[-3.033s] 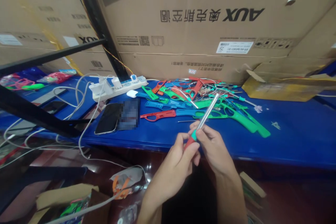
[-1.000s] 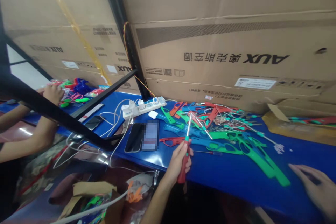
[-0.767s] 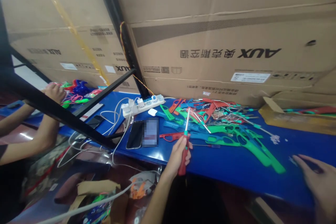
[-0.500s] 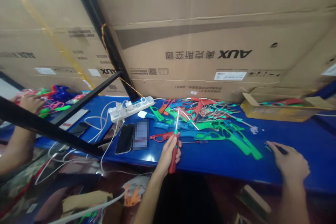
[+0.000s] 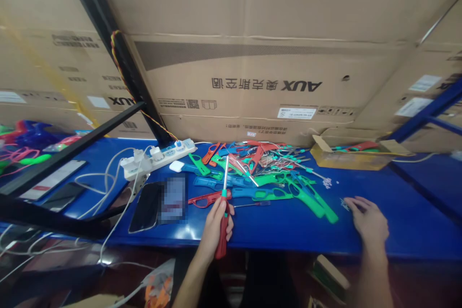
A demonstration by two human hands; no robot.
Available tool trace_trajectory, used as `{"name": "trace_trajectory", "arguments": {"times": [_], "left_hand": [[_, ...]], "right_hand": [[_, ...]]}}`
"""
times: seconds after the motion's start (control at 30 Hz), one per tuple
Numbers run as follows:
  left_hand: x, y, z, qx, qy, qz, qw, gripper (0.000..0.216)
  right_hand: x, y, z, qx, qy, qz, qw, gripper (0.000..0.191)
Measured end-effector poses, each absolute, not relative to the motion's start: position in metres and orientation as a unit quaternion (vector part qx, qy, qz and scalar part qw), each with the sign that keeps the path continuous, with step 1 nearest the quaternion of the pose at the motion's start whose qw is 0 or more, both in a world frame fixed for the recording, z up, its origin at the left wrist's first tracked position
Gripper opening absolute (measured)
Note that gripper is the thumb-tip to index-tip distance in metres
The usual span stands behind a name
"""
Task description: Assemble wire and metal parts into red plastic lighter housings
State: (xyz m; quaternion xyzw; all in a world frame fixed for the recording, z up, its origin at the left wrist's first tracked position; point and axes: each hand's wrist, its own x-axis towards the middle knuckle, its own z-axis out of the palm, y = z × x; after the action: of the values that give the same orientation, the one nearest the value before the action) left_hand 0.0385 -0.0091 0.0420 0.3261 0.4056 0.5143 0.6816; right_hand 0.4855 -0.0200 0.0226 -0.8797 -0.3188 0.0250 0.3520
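Note:
My left hand (image 5: 216, 224) is wrapped around the red handle of a long-necked lighter (image 5: 223, 233), held upright above the table's front edge. Its metal tube (image 5: 226, 173) points away from me, with a green collar at the base. On the right, my right hand (image 5: 371, 221) rests at the table with thumb and finger brought together beside a small heap of tiny silvery pieces (image 5: 345, 204). Whatever lies between those fingertips is too small to make out. Green lighter shells (image 5: 314, 202) and a thin screwdriver (image 5: 265, 203) lie between the two hands.
Behind is a heap of lighter parts and metal tubes (image 5: 281, 161). A small open carton (image 5: 350, 160) stands at back right. Tiny pinkish bits (image 5: 327, 183) lie nearby. At left are phones (image 5: 144, 207), a power strip (image 5: 184, 150), cables and a black post (image 5: 119, 57).
The view has swung right, so the table things appear further left. My left hand keeps its hold on the lighter. My right hand stays by the silvery pieces, which now show more clearly.

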Motion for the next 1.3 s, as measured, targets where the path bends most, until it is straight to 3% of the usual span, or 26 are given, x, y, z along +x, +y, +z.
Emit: {"name": "trace_trajectory", "arguments": {"times": [0.17,0.4,0.7,0.83,0.93,1.13,1.3], "left_hand": [[0.042,-0.012,0.04,0.355,0.425,0.499,0.666,0.045],[0.041,-0.011,0.044,0.365,0.418,0.484,0.676,0.049],[0.041,-0.014,0.047,0.361,0.409,0.506,0.668,0.039],[0.04,-0.006,0.059,0.291,0.343,0.57,0.688,0.037],[0.044,0.01,0.066,0.229,0.284,0.64,0.677,0.041],[0.062,0.023,0.061,0.275,0.306,0.69,0.596,0.04],[0.06,0.014,0.055,0.232,0.339,0.719,0.56,0.043]], "right_hand": [[0.488,-0.018,0.022,-0.882,-0.333,0.035,0.331,0.033],[0.478,-0.015,0.027,-0.883,-0.332,0.05,0.329,0.025],[0.45,-0.026,0.045,-0.835,-0.3,0.026,0.461,0.045],[0.399,-0.024,0.048,-0.761,-0.341,0.101,0.543,0.052],[0.335,-0.016,0.046,-0.683,-0.403,0.194,0.577,0.045],[0.214,-0.005,0.038,-0.545,-0.503,0.345,0.576,0.029],[0.184,-0.016,0.035,-0.471,-0.572,0.389,0.548,0.022]]}}
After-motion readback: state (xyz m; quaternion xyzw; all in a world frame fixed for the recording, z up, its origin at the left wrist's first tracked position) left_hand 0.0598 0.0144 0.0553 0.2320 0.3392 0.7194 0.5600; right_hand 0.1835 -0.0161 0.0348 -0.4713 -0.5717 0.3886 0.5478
